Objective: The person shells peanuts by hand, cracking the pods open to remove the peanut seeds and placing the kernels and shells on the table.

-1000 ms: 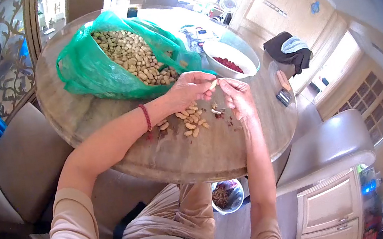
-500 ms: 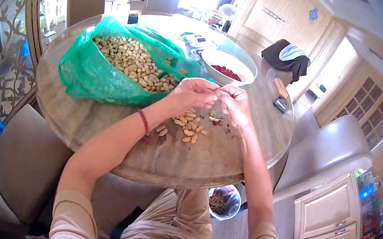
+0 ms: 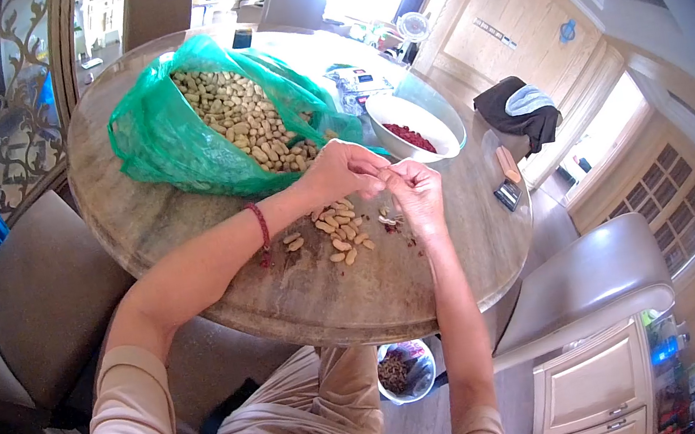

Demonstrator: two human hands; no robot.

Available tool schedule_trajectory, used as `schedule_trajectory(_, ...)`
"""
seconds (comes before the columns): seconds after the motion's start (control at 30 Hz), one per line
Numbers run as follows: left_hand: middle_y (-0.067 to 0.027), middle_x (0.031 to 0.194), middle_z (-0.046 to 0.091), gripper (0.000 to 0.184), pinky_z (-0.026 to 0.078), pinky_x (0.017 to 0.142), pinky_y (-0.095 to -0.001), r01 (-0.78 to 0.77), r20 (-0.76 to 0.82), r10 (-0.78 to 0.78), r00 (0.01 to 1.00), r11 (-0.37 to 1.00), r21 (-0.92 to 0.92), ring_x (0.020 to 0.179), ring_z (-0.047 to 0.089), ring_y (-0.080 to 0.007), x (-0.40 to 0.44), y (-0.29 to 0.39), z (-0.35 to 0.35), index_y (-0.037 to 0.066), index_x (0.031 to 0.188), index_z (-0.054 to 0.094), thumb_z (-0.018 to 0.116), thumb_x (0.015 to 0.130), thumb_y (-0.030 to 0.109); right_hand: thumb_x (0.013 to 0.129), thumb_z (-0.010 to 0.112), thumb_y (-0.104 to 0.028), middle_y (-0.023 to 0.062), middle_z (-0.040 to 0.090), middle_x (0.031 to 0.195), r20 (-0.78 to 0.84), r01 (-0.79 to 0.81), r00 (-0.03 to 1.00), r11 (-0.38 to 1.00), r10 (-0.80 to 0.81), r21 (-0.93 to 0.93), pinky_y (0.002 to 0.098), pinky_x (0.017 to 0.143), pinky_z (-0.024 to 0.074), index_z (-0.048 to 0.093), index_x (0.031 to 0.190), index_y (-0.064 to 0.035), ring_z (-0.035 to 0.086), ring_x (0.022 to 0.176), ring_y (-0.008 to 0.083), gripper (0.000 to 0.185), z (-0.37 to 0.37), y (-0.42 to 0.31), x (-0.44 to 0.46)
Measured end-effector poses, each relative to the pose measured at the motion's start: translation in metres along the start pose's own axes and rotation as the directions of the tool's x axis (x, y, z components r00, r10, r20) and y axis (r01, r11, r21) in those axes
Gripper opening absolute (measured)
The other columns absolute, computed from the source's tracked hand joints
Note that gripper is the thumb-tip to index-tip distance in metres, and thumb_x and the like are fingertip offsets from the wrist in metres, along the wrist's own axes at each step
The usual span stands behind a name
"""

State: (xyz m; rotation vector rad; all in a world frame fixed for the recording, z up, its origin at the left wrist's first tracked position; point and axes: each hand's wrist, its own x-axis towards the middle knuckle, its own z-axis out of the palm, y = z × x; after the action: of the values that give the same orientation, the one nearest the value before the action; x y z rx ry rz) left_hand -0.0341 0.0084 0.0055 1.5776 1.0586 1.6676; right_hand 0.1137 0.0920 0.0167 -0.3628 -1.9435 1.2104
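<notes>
My left hand point(image 3: 345, 169) and my right hand point(image 3: 415, 193) meet fingertip to fingertip above the table, both closed in a pinch. Between them is a small peanut, mostly hidden by the fingers. Below my hands lies a loose pile of unshelled peanuts point(image 3: 340, 229), with bits of broken shell point(image 3: 388, 220) and red skin to its right. Behind my left hand a green plastic bag point(image 3: 164, 150) gapes open, full of peanuts in their shells point(image 3: 236, 116). Just beyond my right hand stands a white bowl point(image 3: 441, 131) with red shelled peanuts point(image 3: 410, 136) in it.
The round table point(image 3: 289, 303) has its near edge in front of my lap. Under that edge stands a bin point(image 3: 424, 373) with shells in it. A dark cloth point(image 3: 498, 107) and a small black item point(image 3: 508, 194) lie at the right. Chairs point(image 3: 585, 279) flank the table.
My hands have drawn slightly closer together and stay pinched, my right hand a little further left. The bag, bowl and peanut pile stay in place; the view has shifted slightly.
</notes>
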Motion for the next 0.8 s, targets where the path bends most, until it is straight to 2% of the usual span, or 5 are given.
schedule_trajectory(0.17,-0.0063,0.075,0.065,0.02,0.051,0.056,-0.0223,0.033,-0.013,-0.034,0.999,0.999,-0.014,0.061,0.06,-0.009,0.001,-0.001,-0.001,0.0,0.094,0.065,0.068,0.075,0.005,0.082,0.064,-0.013,-0.0087,0.048,0.057,0.074,-0.003,0.997,0.999,0.006,-0.04,0.0178,0.043,0.0255,0.066,0.076,-0.0029,0.034,0.049,-0.0006,0.012,-0.011,0.003,0.002)
schedule_trajectory(0.37,-0.0082,0.076,0.065,0.018,0.052,0.055,-0.0225,-0.004,-0.062,-0.002,0.998,0.996,-0.092,0.062,0.061,-0.0109,0.0,0.0,0.002,-0.004,0.092,0.063,0.066,0.076,0.004,0.08,0.066,-0.011,-0.0109,0.044,0.056,-0.048,0.077,0.996,0.997,-0.077,0.001,0.0185,0.043,0.0229,0.067,0.088,-0.0019,0.032,0.048,-0.0011,0.012,-0.007,0.002,0.003)
schedule_trajectory(0.47,-0.0073,0.075,0.065,0.017,0.052,0.055,-0.0226,0.011,-0.064,-0.018,0.998,0.994,-0.107,0.062,0.061,-0.0105,0.0,0.002,0.001,-0.002,0.091,0.064,0.067,0.076,0.005,0.077,0.069,-0.009,-0.0123,0.035,0.055,-0.003,0.056,0.998,0.996,-0.056,0.072,0.0184,0.044,0.0206,0.066,0.097,-0.0024,0.028,0.049,-0.0011,0.021,-0.007,-0.004,0.001)
schedule_trajectory(0.53,-0.0077,0.076,0.065,0.016,0.053,0.056,-0.0229,0.03,-0.059,-0.037,0.998,0.993,-0.115,0.062,0.062,-0.0109,0.0,0.002,0.001,-0.003,0.09,0.063,0.067,0.076,0.005,0.072,0.073,-0.006,-0.0125,0.027,0.057,0.076,0.074,0.994,0.997,-0.073,-0.019,0.0183,0.045,0.0182,0.064,0.104,-0.0041,0.023,0.05,-0.0003,0.034,-0.005,-0.008,0.0)
schedule_trajectory(0.8,-0.0085,0.08,0.065,0.011,0.054,0.061,-0.0239,0.109,-0.048,-0.126,0.991,0.957,-0.267,0.068,0.062,-0.0112,-0.001,0.002,0.003,-0.001,0.086,0.064,0.066,0.077,0.004,0.067,0.075,-0.005,-0.0132,0.027,0.058,0.096,0.159,0.984,0.984,-0.151,-0.078,0.0188,0.046,0.0173,0.062,0.11,-0.0071,0.022,0.052,0.0004,0.045,-0.007,0.0,0.001)
